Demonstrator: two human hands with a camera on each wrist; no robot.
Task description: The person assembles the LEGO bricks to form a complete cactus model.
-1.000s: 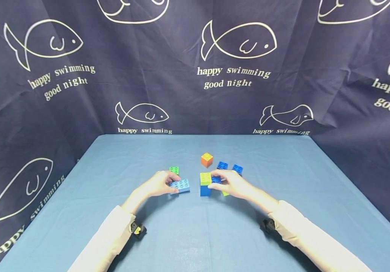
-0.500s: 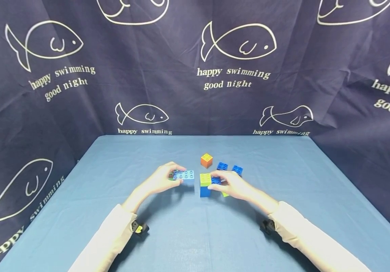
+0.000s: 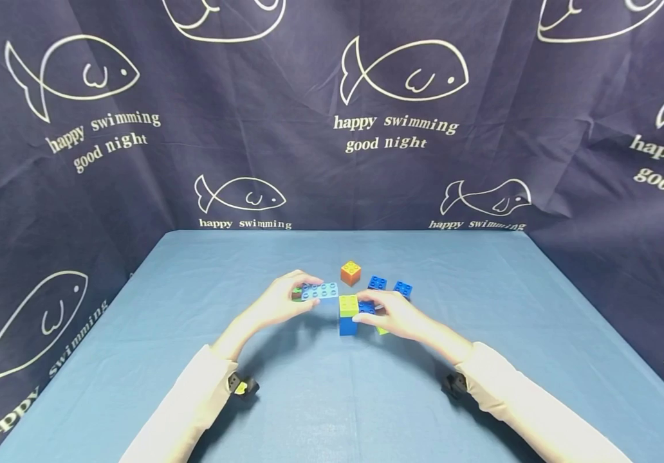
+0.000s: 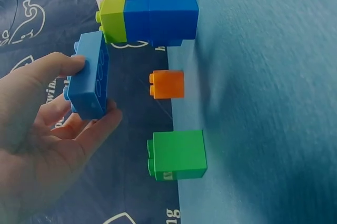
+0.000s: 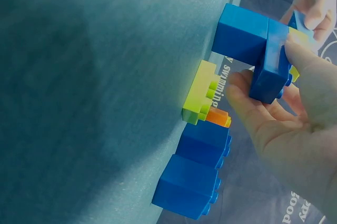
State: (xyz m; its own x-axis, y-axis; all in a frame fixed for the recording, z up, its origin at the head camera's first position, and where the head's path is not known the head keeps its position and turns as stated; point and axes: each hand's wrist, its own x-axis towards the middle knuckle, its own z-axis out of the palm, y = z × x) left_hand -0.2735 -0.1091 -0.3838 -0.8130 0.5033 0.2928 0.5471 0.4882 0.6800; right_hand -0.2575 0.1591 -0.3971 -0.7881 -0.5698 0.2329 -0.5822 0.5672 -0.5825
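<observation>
My left hand [image 3: 280,301] pinches a light blue building brick [image 3: 320,291] between thumb and fingers, raised above the table with its studs up. In the left wrist view the brick's hollow underside faces a stack at its right. My right hand [image 3: 398,314] grips that stack by a dark blue brick [image 5: 271,60] jutting to the right. Beneath it is a taller blue block [image 3: 347,326]; a lime brick [image 3: 348,305] sits on top, beside the jutting brick's studs. The light blue brick's right end is close to the lime brick's far left corner.
An orange brick [image 3: 351,272] stands behind the stack. Two blue bricks, one nearer [image 3: 377,283] and one farther right [image 3: 403,289], lie beyond my right hand. A lime brick [image 5: 200,92] is partly hidden under that hand. A green brick [image 4: 180,154] stands behind my left fingers.
My left hand has lifted the light blue brick off the table and carried it away from me and to the right, toward the stack. The right hand and stack have stayed in place.
</observation>
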